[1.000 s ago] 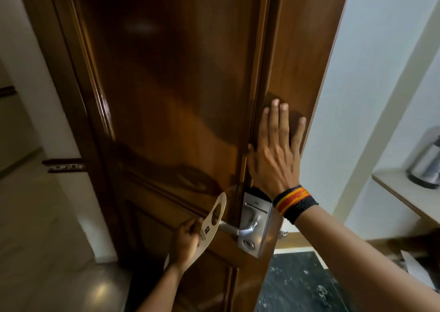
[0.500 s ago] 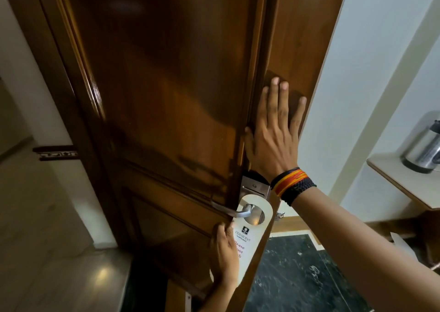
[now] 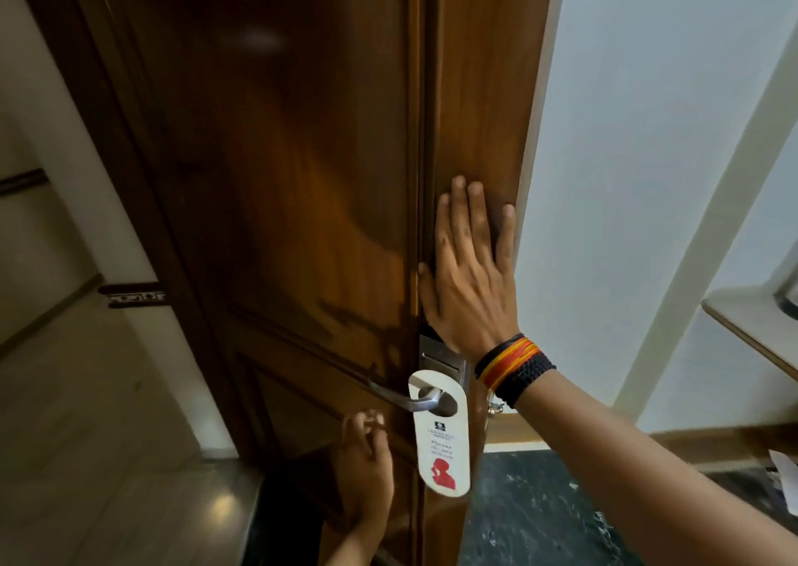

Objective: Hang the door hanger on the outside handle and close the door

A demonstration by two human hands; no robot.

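A white door hanger hangs on the metal handle of a wooden door, at six o'clock. The right hand presses flat, fingers spread, above it. The left hand, at seven o'clock, is loosely curled, holding nothing.

A glossy brown wood grain was shown on the door; the white door hanger was marked with a red silhouette, the wristbands striped black, orange, yellow
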